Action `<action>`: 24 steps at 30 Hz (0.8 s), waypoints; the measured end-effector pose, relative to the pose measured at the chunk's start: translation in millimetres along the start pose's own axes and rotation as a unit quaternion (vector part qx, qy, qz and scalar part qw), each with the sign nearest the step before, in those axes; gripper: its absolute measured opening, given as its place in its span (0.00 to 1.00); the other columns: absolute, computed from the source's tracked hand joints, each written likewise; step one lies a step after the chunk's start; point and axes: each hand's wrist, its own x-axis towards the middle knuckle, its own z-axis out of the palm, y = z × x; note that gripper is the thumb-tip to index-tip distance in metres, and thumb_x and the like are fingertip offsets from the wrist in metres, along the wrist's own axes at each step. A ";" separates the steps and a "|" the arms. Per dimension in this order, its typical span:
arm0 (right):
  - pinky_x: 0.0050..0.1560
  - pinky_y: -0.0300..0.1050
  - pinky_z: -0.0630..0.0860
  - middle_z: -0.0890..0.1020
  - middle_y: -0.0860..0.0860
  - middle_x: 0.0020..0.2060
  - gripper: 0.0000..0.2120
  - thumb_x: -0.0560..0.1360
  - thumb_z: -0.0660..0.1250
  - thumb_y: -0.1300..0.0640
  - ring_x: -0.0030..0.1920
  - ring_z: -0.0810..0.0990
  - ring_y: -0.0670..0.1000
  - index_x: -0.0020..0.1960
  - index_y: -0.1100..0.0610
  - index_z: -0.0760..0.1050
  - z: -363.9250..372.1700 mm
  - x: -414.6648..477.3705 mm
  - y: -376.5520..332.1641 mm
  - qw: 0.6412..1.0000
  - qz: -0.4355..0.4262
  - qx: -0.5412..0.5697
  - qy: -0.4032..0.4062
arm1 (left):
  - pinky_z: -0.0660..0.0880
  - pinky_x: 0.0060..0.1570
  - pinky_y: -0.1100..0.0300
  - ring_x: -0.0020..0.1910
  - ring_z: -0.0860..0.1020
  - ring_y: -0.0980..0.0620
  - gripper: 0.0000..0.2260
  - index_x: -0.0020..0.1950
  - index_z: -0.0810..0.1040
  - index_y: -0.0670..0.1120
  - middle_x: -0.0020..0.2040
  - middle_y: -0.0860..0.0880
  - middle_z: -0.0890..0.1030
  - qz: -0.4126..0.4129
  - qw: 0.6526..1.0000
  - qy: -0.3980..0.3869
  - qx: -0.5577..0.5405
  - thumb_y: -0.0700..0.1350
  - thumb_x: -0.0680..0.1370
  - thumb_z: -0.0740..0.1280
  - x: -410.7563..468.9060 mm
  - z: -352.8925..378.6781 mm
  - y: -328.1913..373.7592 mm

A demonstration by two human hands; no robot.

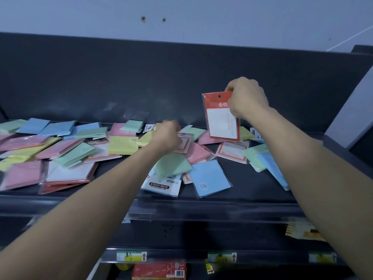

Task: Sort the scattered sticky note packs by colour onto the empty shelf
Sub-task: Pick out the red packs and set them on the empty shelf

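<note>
right hand [245, 98], fingers curled, pinches the red-headed pack [221, 122] at its upper right edge, upright above the scattered packs [121, 145] on the shelf [252, 188]; left hand [166, 136], blurred, down among them, grip unclear.

Packs [121, 145] lie scattered over the shelf [242, 190], overlapping, thickest at left and middle, thinner toward the right. Back panel [121, 77] stands behind them, wall [181, 13] above it. Left hand [166, 136] is down on the heap's middle, its grasp blurred. To its right, the right hand [247, 98] pinches the held pack [221, 122] upright by its top, above the shelf. Below the shelf is a rail [181, 256] carrying tags [131, 256], with a box [159, 270] under it.
</note>
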 end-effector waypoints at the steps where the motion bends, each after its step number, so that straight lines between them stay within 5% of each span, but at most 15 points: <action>1: 0.44 0.51 0.78 0.81 0.56 0.51 0.11 0.74 0.68 0.65 0.50 0.79 0.57 0.54 0.56 0.77 0.4 -1.0 0.5 1.000 0.000 -0.001 0.000 | 0.73 0.52 0.56 0.55 0.75 0.42 0.14 0.58 0.78 0.44 0.56 0.43 0.78 0.051 0.998 -0.040 -0.028 0.38 0.73 0.64 -2.0 2.6 6.2; 5: 0.45 0.51 0.77 0.81 0.57 0.51 0.11 0.74 0.66 0.66 0.50 0.79 0.58 0.55 0.57 0.77 -2.0 -4.7 8.9 1.000 0.004 -0.006 -0.005 | 0.63 0.65 0.47 0.63 0.66 0.44 0.15 0.65 0.74 0.57 0.62 0.49 0.75 0.160 0.958 -0.216 0.104 0.49 0.78 0.60 -8.1 15.8 27.1; 11: 0.42 0.48 0.74 0.80 0.56 0.51 0.11 0.75 0.65 0.66 0.48 0.78 0.57 0.56 0.57 0.77 -4.2 -8.1 14.8 1.000 0.006 -0.005 -0.019 | 0.58 0.62 0.46 0.65 0.62 0.44 0.21 0.67 0.70 0.61 0.63 0.52 0.73 0.140 0.938 -0.219 0.230 0.43 0.77 0.58 -2.7 -1.4 22.6; 16: 0.42 0.47 0.72 0.80 0.56 0.52 0.13 0.74 0.65 0.67 0.50 0.78 0.59 0.55 0.57 0.78 -2.5 -7.1 14.6 1.000 -0.003 -0.007 -0.021 | 0.59 0.62 0.45 0.63 0.63 0.44 0.13 0.60 0.75 0.56 0.58 0.51 0.75 0.109 0.935 -0.199 0.274 0.54 0.78 0.57 1.2 -4.3 14.6; 19: 0.41 0.47 0.71 0.80 0.56 0.53 0.13 0.75 0.65 0.66 0.48 0.77 0.57 0.57 0.57 0.78 -1.6 -6.7 14.8 1.000 -0.008 -0.001 -0.024 | 0.59 0.63 0.44 0.63 0.63 0.44 0.10 0.55 0.75 0.55 0.58 0.51 0.75 0.105 0.942 -0.194 0.252 0.52 0.77 0.58 2.7 0.8 15.5; 24: 0.41 0.47 0.70 0.80 0.56 0.53 0.12 0.76 0.65 0.65 0.46 0.75 0.55 0.58 0.57 0.77 2.5 -5.2 12.5 0.999 -0.016 0.009 -0.029 | 0.59 0.65 0.43 0.66 0.62 0.41 0.15 0.63 0.74 0.51 0.61 0.47 0.74 0.105 0.939 -0.203 0.258 0.51 0.79 0.57 1.5 11.6 20.2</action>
